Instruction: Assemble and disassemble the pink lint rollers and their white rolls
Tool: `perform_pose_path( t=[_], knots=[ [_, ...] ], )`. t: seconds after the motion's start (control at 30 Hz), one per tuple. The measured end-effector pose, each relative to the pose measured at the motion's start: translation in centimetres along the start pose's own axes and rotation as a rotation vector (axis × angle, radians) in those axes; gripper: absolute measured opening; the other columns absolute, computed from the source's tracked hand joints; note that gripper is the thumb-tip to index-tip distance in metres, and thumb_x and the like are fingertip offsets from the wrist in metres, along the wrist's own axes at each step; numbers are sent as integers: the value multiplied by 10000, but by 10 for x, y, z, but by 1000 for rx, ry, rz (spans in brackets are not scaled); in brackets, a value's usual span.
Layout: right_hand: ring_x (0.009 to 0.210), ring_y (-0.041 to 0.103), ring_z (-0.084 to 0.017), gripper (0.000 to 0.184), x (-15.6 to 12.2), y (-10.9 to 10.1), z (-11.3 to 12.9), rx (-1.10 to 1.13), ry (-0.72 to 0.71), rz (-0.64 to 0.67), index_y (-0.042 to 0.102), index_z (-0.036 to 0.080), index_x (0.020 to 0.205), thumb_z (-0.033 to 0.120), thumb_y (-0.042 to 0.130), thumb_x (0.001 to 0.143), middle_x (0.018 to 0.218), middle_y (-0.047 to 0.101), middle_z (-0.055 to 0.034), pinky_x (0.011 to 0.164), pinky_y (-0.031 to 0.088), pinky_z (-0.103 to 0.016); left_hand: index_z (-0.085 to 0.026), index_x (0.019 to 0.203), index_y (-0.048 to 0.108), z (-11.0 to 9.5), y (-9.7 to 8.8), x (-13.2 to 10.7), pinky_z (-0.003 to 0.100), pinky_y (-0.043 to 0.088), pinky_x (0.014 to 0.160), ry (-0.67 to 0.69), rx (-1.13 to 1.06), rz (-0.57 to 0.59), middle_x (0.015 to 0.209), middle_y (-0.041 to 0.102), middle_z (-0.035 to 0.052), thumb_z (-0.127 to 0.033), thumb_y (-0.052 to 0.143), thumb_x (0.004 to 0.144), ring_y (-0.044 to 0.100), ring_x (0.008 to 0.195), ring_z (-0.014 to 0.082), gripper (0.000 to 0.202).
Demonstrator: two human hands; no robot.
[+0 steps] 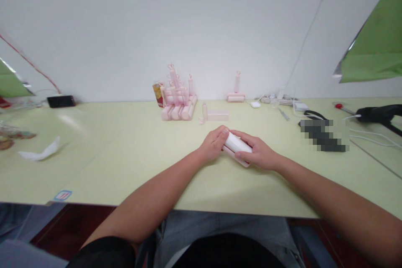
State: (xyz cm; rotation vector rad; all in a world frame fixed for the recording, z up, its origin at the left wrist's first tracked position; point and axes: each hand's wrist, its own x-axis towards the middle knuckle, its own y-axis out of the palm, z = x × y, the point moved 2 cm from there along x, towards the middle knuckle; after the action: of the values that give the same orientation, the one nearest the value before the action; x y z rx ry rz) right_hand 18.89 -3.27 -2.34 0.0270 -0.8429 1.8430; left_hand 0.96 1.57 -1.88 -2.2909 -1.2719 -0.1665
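Note:
Above the table's front half I hold a lint roller (pixel 238 144), slanted down to the right, with a white roll and a pale pink edge below it. My left hand (pixel 215 143) grips its upper left end, thumb on top. Around the lower right end wraps my right hand (pixel 258 151), its thumb along the near side. The fingers hide both ends. Just beyond my hands lie a clear pink cover (pixel 217 115), an upright pink handle (pixel 205 111) and a small pale piece (pixel 201 121).
Several pink lint rollers (pixel 177 111) are piled at the wall beside a yellow-red carton (pixel 158 94). Another lint roller (pixel 236 97) stands farther right. A knife (pixel 284 114), white cables and a black tool (pixel 377 114) lie right; a black phone (pixel 61 101) and white paper (pixel 40 150) left.

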Motion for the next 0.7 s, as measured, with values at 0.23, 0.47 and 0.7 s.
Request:
perform_pose_path(
  t=[0.23,0.47,0.7],
  knots=[
    [1295,459,-285,712,1,0,0,-5,0,3,396,242,1453,322,660,796,1461,453,-61,1092,339,-440,-159,876,516,0,0,0,223,343,505,2,6,4,654,458,-18,-579,301,938,424,573,103,475],
    [1298,460,-283,703,1,-1,2,-14,7,0,400,248,1451,305,653,797,1460,455,-57,1099,333,-444,-158,882,526,0,-1,1,225,343,527,-4,11,6,663,462,-16,-591,303,932,425,594,107,490],
    [1283,477,-279,698,1,-1,1,-10,5,-14,416,245,1444,319,657,793,1446,472,-54,1083,355,-422,-155,905,535,4,0,1,219,333,524,-16,-8,9,666,457,-21,-585,323,930,417,586,99,480]
  ],
)
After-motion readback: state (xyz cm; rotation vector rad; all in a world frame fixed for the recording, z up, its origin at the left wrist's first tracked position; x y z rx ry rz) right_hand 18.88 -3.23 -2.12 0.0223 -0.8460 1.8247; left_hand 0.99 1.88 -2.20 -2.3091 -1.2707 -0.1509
